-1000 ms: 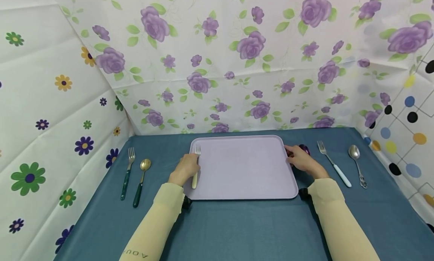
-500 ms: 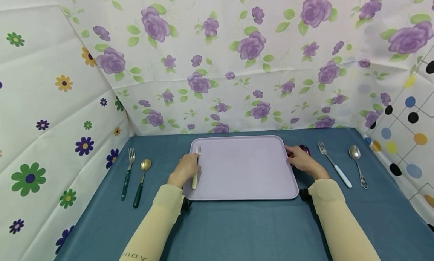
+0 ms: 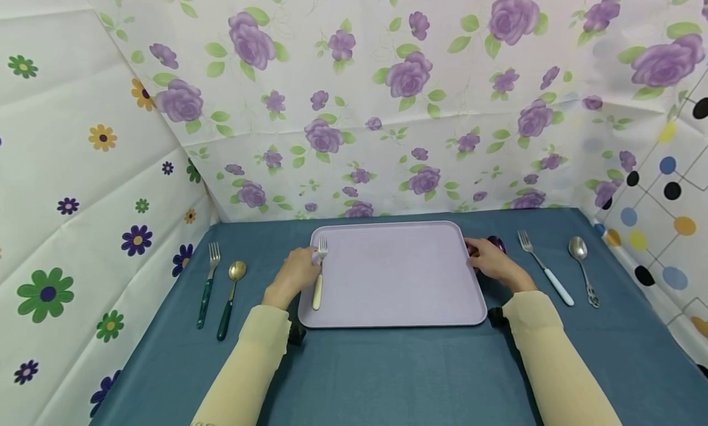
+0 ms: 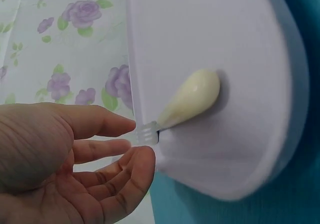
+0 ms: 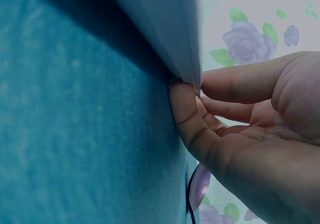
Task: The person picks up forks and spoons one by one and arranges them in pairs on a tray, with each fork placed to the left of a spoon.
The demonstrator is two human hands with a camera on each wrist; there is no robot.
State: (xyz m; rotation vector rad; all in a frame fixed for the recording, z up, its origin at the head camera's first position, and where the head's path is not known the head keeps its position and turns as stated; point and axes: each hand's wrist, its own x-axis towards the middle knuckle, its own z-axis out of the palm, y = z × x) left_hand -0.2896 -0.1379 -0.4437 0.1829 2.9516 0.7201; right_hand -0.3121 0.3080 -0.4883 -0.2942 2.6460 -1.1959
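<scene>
A pale lilac tray (image 3: pixel 398 275) lies on the cloth, and a fork (image 3: pixel 318 284) with a cream handle rests along its left side, tines away from me. My left hand (image 3: pixel 294 272) is beside the fork at the tray's left edge. In the left wrist view the fingers of the left hand (image 4: pixel 90 159) are spread and loosely bent near the fork's tines, with nothing gripped. My right hand (image 3: pixel 492 263) pinches the tray's right rim. In the right wrist view its thumb and fingers (image 5: pixel 185 103) meet at the rim.
Left of the tray lie a green-handled fork (image 3: pixel 206 291) and a gold spoon (image 3: pixel 227 309) with a green handle. To the right are a white-handled fork (image 3: pixel 544 269), a silver spoon (image 3: pixel 581 260) and a shiny purple object (image 3: pixel 498 243), partly hidden. A floral cloth wall (image 3: pixel 376 137) stands behind.
My left hand has let go of the cream-handled fork and drawn slightly left. The fork stays on the tray. My right hand and the tray have not visibly moved.
</scene>
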